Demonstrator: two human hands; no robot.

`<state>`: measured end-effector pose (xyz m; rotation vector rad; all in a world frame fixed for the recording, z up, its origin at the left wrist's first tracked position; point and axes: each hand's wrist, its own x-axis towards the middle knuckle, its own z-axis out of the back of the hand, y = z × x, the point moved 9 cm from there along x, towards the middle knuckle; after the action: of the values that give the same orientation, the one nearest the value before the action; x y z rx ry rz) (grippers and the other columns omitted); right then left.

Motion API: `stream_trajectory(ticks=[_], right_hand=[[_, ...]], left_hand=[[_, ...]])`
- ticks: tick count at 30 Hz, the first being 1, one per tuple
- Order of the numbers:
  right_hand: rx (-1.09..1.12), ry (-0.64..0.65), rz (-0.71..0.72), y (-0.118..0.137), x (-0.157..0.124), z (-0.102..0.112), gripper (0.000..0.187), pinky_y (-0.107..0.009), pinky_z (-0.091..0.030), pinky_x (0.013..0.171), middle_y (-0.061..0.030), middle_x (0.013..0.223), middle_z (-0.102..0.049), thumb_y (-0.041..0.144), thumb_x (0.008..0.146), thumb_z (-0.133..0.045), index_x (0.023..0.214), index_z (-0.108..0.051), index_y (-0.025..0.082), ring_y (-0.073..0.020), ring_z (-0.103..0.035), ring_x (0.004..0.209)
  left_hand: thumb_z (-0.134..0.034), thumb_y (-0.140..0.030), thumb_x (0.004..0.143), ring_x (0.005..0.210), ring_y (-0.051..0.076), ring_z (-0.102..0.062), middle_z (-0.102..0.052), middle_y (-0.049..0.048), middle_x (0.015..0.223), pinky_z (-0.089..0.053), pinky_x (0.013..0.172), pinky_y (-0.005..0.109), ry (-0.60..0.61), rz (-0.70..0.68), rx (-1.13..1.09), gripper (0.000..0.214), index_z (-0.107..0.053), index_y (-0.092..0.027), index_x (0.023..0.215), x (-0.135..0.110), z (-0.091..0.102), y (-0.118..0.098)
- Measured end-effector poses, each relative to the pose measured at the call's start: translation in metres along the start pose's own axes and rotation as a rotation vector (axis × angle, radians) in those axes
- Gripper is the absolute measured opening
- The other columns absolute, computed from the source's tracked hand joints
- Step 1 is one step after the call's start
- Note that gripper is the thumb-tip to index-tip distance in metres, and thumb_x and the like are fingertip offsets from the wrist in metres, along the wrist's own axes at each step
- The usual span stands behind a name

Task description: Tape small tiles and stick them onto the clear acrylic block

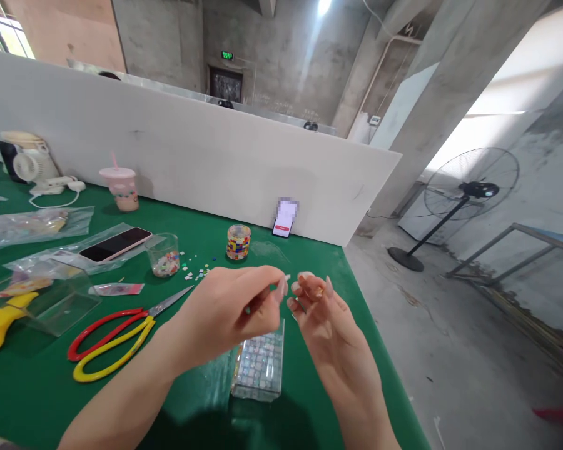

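My left hand (pixel 244 303) is closed in a pinch, with a tiny whitish mosaic tile (pixel 288 276) at its fingertips. Facing it, my right hand (pixel 326 319) has its fingers curled and thumb against the forefinger; a small orange-yellow speck shows there, too small to name. The two hands are close but apart. Below them on the table lies a clear box (pixel 259 369) covered with pale, shiny square tiles, its far end partly hidden by my left hand. Behind the hands stands a round jar (pixel 238 242) with red, yellow and blue tiles around its side.
Red-and-yellow-handled scissors (pixel 115 344) lie at left. Beyond are a clear cup (pixel 165 262) of tiles, loose tiles (pixel 190 274), a phone (pixel 116 244) and a pink tumbler (pixel 122 190). Another phone (pixel 284 219) leans against the white partition (pixel 206 156). The green table's (pixel 375 350) edge runs along the right.
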<state>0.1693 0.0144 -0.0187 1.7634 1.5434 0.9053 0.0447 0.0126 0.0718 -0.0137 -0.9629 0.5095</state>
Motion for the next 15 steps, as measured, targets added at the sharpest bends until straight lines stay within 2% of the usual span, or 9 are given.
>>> stream_trajectory(ticks=[3, 6, 8, 10, 12, 15], right_hand=[[-0.023, 0.011, -0.003, 0.003, 0.000, -0.001, 0.013, -0.020, -0.050, 0.078, 0.0026, 0.092, -0.068, 0.044, 0.080, -0.076, 0.078, -0.078, 0.031, -0.0116, -0.059, 0.088], [-0.252, 0.041, 0.111, 0.015, 0.001, -0.003, 0.022, -0.025, -0.050, 0.076, 0.0023, 0.087, -0.066, 0.048, 0.087, -0.066, 0.077, -0.076, 0.032, -0.0126, -0.057, 0.081], [-0.448, 0.040, 0.216, 0.024, 0.004, -0.001, 0.025, -0.029, -0.050, 0.079, 0.0011, 0.088, -0.068, 0.049, 0.091, -0.060, 0.080, -0.076, 0.033, -0.0150, -0.059, 0.083], [-0.576, 0.024, 0.272, 0.023, 0.007, 0.009, 0.020, -0.035, -0.048, 0.087, -0.0011, 0.093, -0.069, 0.045, 0.090, -0.063, 0.083, -0.077, 0.033, -0.0184, -0.060, 0.092], [-0.696, 0.001, 0.295, 0.014, 0.009, 0.024, 0.012, -0.040, -0.045, 0.095, -0.0034, 0.096, -0.070, 0.039, 0.085, -0.070, 0.084, -0.079, 0.031, -0.0219, -0.060, 0.098], [-0.863, 0.015, 0.262, -0.015, 0.010, 0.047, 0.007, -0.048, -0.041, 0.101, -0.0055, 0.100, -0.072, 0.033, 0.079, -0.075, 0.081, -0.081, 0.032, -0.0261, -0.060, 0.104]], left_hand=[[-0.044, -0.014, 0.087, 0.046, 0.006, -0.029, -0.038, -0.0086, 0.053, -0.028, 0.044, 0.018, 0.127, 0.145, -0.058, 0.020, -0.055, -0.019, 0.071, 0.003, -0.002, 0.022], [-0.043, -0.019, 0.090, 0.048, 0.007, -0.037, -0.044, -0.0066, 0.054, -0.030, 0.047, 0.020, 0.330, 0.380, -0.042, 0.023, -0.057, -0.018, 0.071, 0.000, -0.022, 0.062], [-0.044, -0.021, 0.093, 0.049, 0.008, -0.041, -0.048, -0.0053, 0.054, -0.031, 0.047, 0.021, 0.437, 0.460, -0.030, 0.029, -0.054, -0.017, 0.065, -0.006, -0.044, 0.088], [-0.050, -0.022, 0.094, 0.048, 0.008, -0.046, -0.051, -0.0050, 0.055, -0.037, 0.048, 0.021, 0.549, 0.505, -0.046, 0.030, -0.057, -0.016, 0.066, -0.018, -0.075, 0.114], [-0.057, -0.031, 0.096, 0.056, 0.010, -0.056, -0.060, -0.0030, 0.068, -0.049, 0.056, 0.024, 0.625, 0.561, -0.047, 0.024, -0.062, -0.013, 0.081, -0.039, -0.108, 0.140], [-0.060, -0.034, 0.096, 0.082, 0.016, -0.066, -0.068, 0.0048, 0.098, -0.057, 0.074, 0.034, 0.638, 0.651, -0.007, 0.023, -0.064, -0.013, 0.105, -0.076, -0.145, 0.172]])
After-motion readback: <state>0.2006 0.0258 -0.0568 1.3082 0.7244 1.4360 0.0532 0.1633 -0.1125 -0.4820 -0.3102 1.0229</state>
